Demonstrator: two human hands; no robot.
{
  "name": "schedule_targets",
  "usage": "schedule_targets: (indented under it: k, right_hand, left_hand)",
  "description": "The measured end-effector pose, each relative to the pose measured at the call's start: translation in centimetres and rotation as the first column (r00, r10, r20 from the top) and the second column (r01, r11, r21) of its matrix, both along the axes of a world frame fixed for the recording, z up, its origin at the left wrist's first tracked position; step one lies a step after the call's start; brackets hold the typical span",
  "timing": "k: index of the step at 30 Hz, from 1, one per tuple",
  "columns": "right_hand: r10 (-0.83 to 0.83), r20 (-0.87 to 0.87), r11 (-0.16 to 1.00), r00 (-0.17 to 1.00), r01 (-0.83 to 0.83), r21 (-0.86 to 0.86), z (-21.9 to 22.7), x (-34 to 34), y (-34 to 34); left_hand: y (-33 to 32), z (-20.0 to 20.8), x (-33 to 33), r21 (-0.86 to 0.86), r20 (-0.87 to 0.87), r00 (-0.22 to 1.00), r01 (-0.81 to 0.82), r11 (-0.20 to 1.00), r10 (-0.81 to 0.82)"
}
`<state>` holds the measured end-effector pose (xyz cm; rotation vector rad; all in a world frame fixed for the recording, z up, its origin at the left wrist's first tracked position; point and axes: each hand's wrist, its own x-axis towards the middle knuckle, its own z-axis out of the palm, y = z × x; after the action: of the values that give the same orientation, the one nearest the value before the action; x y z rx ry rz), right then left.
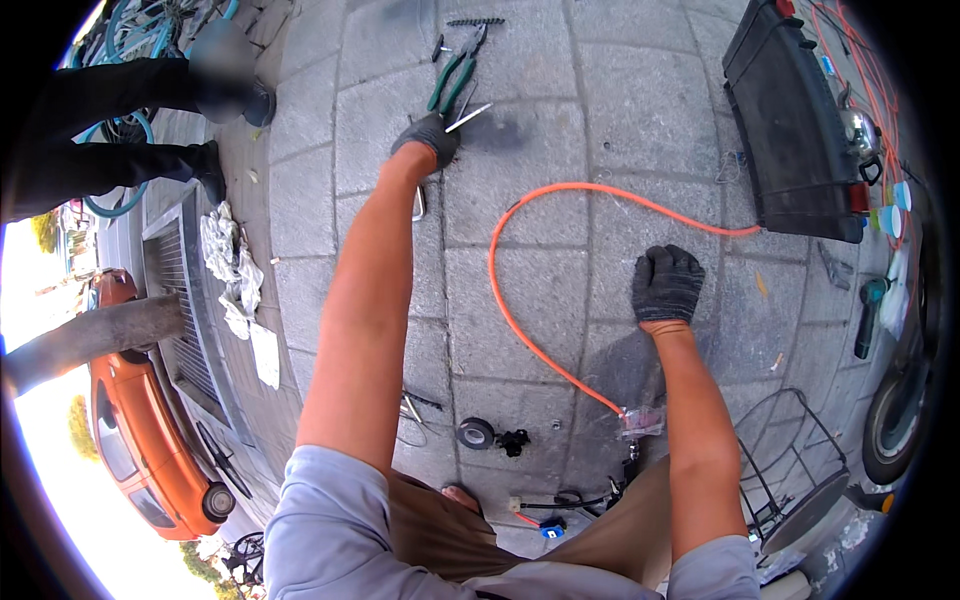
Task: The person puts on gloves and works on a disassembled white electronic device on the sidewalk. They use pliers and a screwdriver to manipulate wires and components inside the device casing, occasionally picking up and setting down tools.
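My left hand (428, 141), in a dark knit glove, reaches far forward and is closed around a thin white stick-like thing (468, 118), whose exact kind I cannot make out. Just beyond its fingers lie pliers with green handles (455, 84) on the paving. A short dark toothed strip (476, 21) is past the pliers' head. My right hand (668, 285), gloved the same way, is curled into a loose fist with nothing showing in it. Left of it, an orange hose (497, 270) loops over the ground, ending by a clear plastic wrapping (642, 422) near my right forearm.
A black case (790, 120) stands at the far right; beyond it are orange cables and a metal kettle (861, 132). A green power drill (872, 305) lies to the right. Black tape (475, 433) lies near my feet. A person's legs (130, 170) stand at left, near crumpled white sheets (232, 262).
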<state>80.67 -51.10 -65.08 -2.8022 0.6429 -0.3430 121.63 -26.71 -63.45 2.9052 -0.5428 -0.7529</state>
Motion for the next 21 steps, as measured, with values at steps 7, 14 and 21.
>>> schedule_targets:
  k: [7,14,21]
  right_hand:
    - [0.004,0.056,0.999,0.998,-0.001,-0.051,0.0,0.0,0.0]
    - [0.023,0.059,0.997,0.998,-0.019,-0.074,0.1,0.1,0.0]
    - [0.025,0.061,0.998,0.998,-0.021,-0.06,-0.1,-0.3,0.1]
  left_hand:
    - [2.9,1.7,-5.5,-0.006,-0.013,1.0,-0.01,1.0,0.01]
    - [8.6,0.0,-6.7,-0.208,0.097,0.871,-0.455,0.866,0.481]
    - [6.7,0.0,-6.1,0.026,-0.111,0.928,-0.356,0.934,0.356]
